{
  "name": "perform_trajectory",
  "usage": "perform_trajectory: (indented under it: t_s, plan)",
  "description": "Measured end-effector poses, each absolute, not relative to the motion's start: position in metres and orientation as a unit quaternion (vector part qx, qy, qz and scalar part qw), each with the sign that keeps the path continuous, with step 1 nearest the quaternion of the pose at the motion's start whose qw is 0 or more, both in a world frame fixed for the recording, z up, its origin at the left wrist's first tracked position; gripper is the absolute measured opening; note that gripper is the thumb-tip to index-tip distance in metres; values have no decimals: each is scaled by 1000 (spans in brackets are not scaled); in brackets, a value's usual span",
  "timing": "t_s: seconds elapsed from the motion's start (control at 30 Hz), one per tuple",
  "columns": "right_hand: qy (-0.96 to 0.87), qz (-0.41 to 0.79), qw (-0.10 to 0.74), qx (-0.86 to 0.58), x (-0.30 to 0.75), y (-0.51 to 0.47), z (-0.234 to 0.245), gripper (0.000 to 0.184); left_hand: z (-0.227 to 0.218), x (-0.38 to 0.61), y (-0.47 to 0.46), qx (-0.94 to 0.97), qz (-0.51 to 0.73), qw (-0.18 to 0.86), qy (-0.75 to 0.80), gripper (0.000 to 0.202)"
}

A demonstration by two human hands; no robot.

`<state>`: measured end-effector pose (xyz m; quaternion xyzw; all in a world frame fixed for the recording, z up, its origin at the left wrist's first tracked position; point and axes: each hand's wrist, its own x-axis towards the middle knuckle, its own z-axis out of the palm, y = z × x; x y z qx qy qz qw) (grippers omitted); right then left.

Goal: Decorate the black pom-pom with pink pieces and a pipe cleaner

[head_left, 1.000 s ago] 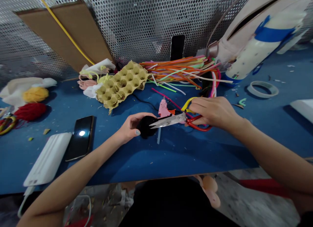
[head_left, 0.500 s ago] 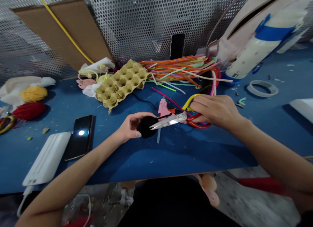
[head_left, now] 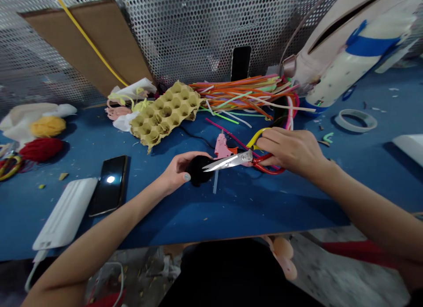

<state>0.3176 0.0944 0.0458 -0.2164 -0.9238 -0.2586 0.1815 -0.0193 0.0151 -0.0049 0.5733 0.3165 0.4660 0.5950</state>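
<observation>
My left hand (head_left: pixel 176 171) is closed around a black fuzzy ball (head_left: pixel 197 174), thumb at the near side and fingers behind it. In my right hand (head_left: pixel 287 147) are scissors (head_left: pixel 233 160) with one red and one yellow handle. Their blades point left, with the tips over the right side of the black ball. Whether the blades are touching it, I cannot tell. Just behind the scissors lies a pink glue gun (head_left: pixel 222 146) with an orange trigger, and a clear glue stick (head_left: pixel 216 182) shows below the blades.
Behind are an egg carton (head_left: pixel 165 113) and a pile of coloured pipe cleaners (head_left: pixel 238 91). To the left lie a phone (head_left: pixel 109 188), a white power bank (head_left: pixel 66 214) and red yarn (head_left: pixel 42 149). Tape (head_left: pixel 356 120) and a blue-and-white bottle (head_left: pixel 350 71) are at the right.
A short black strand that stuck out from the ball above the blades no longer shows. The ball looks slightly turned, and the scissor blades look closer together. The view has shifted a little.
</observation>
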Motion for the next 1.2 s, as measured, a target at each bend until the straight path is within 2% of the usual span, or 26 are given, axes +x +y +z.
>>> perform_trajectory:
  t_s: [0.37, 0.77, 0.97, 1.2]
  plan:
    - [-932, -228, 185, -212, 315, 90, 46, 38, -6, -19, 11, 509, 452, 673, 289, 86]
    - [-934, -238, 191, -187, 316, 89, 46, 41, -8, -20, 12, 504, 453, 678, 286, 84]
    - [-936, -239, 185, -181, 316, 90, 45, 48, -8, -17, 12, 497, 473, 664, 297, 84]
    - [-937, -231, 184, -184, 318, 95, 40, 44, -4, -13, 13, 499, 481, 658, 295, 82]
